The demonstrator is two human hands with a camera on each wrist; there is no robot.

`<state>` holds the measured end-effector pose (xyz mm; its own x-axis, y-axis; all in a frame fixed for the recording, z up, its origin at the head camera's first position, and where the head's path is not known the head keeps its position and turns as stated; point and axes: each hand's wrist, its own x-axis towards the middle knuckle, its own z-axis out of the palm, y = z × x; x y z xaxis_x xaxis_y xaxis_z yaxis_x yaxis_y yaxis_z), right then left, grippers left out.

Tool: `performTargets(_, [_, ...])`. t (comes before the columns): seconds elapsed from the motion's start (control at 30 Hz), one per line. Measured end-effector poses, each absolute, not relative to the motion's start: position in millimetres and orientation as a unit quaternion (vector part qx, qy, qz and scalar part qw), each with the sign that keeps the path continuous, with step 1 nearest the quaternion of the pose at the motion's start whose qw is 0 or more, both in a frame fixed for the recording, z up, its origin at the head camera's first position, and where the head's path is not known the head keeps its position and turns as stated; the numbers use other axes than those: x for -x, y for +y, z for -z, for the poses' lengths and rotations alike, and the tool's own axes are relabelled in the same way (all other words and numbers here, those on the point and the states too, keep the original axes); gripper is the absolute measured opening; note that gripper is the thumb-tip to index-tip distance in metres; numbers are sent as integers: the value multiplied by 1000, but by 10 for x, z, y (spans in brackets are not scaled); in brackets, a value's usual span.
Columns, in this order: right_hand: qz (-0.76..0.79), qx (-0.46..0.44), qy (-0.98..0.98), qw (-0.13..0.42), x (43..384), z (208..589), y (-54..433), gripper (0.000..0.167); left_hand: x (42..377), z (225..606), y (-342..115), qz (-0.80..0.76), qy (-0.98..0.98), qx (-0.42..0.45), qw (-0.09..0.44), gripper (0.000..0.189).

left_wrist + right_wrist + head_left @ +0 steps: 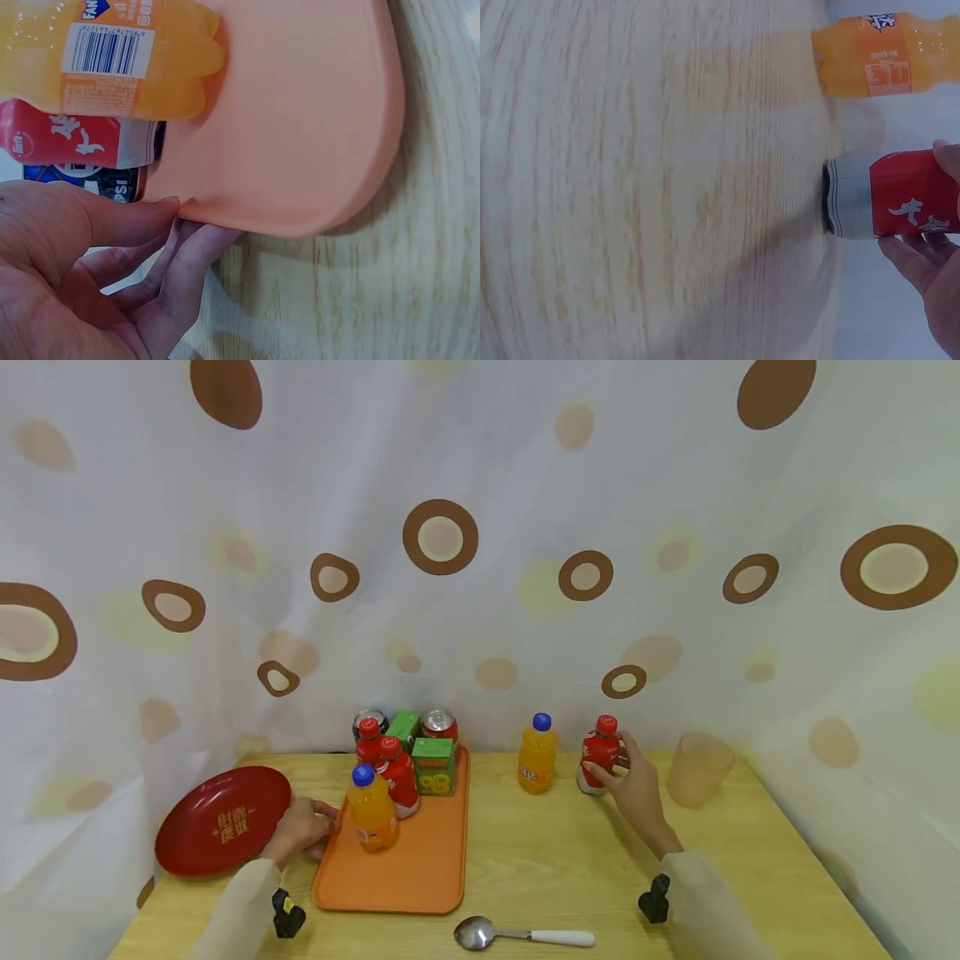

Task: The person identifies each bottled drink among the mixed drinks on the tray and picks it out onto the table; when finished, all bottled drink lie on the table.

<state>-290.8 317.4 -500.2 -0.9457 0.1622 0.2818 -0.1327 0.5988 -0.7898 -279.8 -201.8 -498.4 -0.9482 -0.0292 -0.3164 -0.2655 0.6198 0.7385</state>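
Observation:
My left hand (302,828) pinches the left rim of an orange tray (420,881), thumb (142,217) on top and fingers under the edge. On the tray stand an orange soda bottle (372,814) with a blue cap, two red bottles, two green drink boxes and two cans. The soda bottle is the one closest to the left hand. At the right, my right hand (633,785) grips a red-labelled bottle (597,752) with a red cap, thumb on one side and fingers on the other. Its white base (851,196) shows below the label.
Left of the tray lies a red oval plate (195,827) with gold characters. Another orange soda bottle (537,756) stands left of the gripped bottle. A translucent cup (697,772) is at the right. A spoon (525,935) with a white handle lies at the front. A patterned curtain hangs behind.

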Motion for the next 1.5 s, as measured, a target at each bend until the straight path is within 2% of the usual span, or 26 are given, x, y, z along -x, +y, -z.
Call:
performTargets(0.23, [-447,6,-878,175,2895,5086,3171,79,2775,5050,-2030,-429,887,89,150,29])
performTargets(0.5, [-425,-9,-888,176,2913,5008,3201,80,2811,4985,-2047,-415,895,79,147,20])
performTargets(0.87, [-439,-4,-882,170,2894,4947,3196,82,2831,4941,-2036,-413,894,68,158,17])
performTargets(1.07, [-441,-2,-885,145,2906,4916,3251,86,2868,4939,-2001,-408,896,66,161,13])
performTargets(1.33, [-445,-13,-893,71,2918,4678,3233,92,2848,4901,-2015,-397,900,71,166,10])
performTargets(1.4, [-444,-14,-892,83,2863,4601,3188,92,2838,4912,-2025,-402,898,72,166,9])
performTargets(1.5, [-457,-16,-879,134,2755,4492,3106,86,2840,4930,-2029,-412,893,68,168,10])
